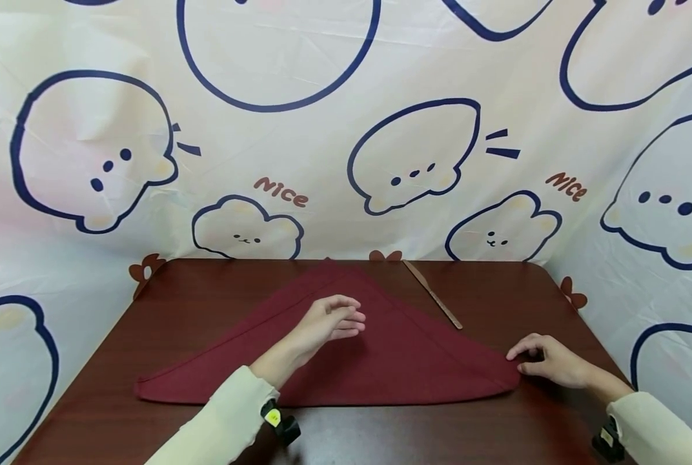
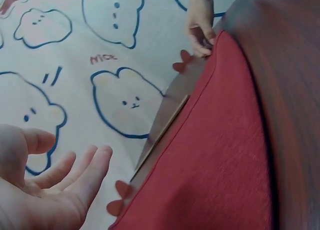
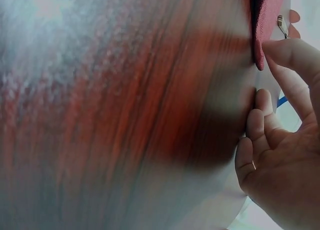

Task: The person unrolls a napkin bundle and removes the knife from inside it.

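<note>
A dark red cloth lies in a triangle on the table, its long side toward me and its peak at the far edge. My left hand is above the middle of the cloth, fingers loosely bent and holding nothing; in the left wrist view this hand shows its spread fingers. At the cloth's right corner, my right hand touches the edge with thumb and forefinger apart. From the right wrist view, a fingertip of that hand meets the cloth's corner, while the other fingers curl loosely beside it.
A thin, flat brown stick lies slantwise beyond the cloth's right slope. The dark wood table has rounded far corners. A pale curtain printed with cartoon figures surrounds its back and sides.
</note>
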Motion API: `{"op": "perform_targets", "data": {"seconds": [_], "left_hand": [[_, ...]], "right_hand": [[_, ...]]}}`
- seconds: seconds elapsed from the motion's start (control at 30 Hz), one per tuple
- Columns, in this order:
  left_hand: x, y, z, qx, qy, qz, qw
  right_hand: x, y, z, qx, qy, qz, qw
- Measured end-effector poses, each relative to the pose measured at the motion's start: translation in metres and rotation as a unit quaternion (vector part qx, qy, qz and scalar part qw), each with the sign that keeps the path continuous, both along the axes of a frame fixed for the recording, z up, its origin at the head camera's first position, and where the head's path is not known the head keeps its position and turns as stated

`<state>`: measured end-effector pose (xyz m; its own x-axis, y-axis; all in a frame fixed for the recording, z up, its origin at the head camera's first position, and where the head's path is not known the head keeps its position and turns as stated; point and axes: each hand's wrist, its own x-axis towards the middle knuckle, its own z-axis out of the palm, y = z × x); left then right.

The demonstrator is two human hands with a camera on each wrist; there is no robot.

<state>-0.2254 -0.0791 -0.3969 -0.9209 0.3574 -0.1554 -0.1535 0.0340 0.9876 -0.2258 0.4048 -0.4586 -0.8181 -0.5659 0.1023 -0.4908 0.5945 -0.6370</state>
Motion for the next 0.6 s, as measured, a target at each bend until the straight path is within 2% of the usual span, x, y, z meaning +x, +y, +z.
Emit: {"op": "perform_targets", "data": {"seconds": [0.17,0.37,0.6], "left_hand": [[0.002,-0.017,0.003,-0.004,0.008,0.005,0.9999],[0.006,-0.035,0.002,0.005,0.014,0.015,0.9998],[0.006,-0.057,0.001,-0.002,0.027,0.033,0.9991]], "right_hand": [[0.001,-0.004,0.002,0.003,0.01,-0.019,1.0],[0.002,-0.007,0.006,0.002,-0.002,-0.057,0.998],[-0.006,-0.01,0.013,0.004,-0.015,-0.091,0.996]]}}
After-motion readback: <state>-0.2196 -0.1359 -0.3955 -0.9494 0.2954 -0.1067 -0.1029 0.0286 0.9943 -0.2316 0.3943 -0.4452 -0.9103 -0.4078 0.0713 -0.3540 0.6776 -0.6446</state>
